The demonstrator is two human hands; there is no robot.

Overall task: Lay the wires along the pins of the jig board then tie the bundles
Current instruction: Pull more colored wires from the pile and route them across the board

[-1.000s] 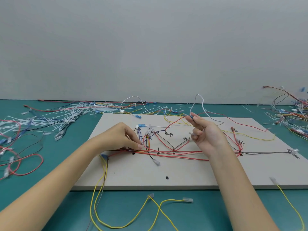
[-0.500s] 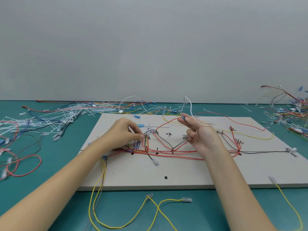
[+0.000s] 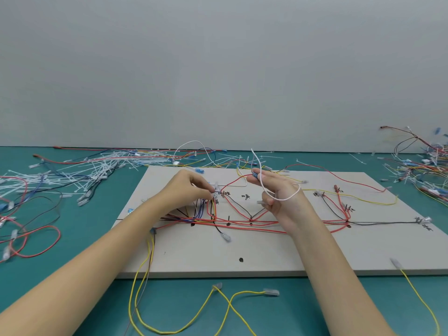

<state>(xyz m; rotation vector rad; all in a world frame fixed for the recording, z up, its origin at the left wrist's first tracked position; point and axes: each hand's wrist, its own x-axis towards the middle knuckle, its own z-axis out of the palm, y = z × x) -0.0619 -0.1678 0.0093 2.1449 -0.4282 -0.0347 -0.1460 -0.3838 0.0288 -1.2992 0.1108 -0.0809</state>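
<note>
Change: since a second ago the left hand [image 3: 186, 192] has crept from the red run up to the pin cluster, and the right hand [image 3: 278, 195] has drifted left with the white wire [image 3: 260, 175], whose loop now drapes over the back of that hand.
Worktop: teal worktop [image 3: 72, 275] carrying the board and loose wire heaps on both sides; there is no bin or tray, everything lies loose.
Jig board: pale jig board [image 3: 266, 253] lying flat at the centre, with dark pins and handwritten marks too small to read.
Laid wires: red wires [image 3: 242, 224] run left to right along the pin row, with black and blue ones branching upward; a yellow wire [image 3: 351, 202] curves across the right part.
Cable ties: white cable ties [image 3: 80, 175] scattered at far left, tangled with coloured wires.
Loose yellow wires: yellow loops [image 3: 184, 318] trail off the near board edge, cut off by the bottom of the frame.
Left hand: fingers curled, thumb and forefinger pinching wire ends at the pin cluster; which wire cannot be told.
Right hand: raised palm-up, fingertips pinching the white wire near a blue connector.
Hard to see: the wire heap [image 3: 426, 170] at far right is cut off by the frame.
</note>
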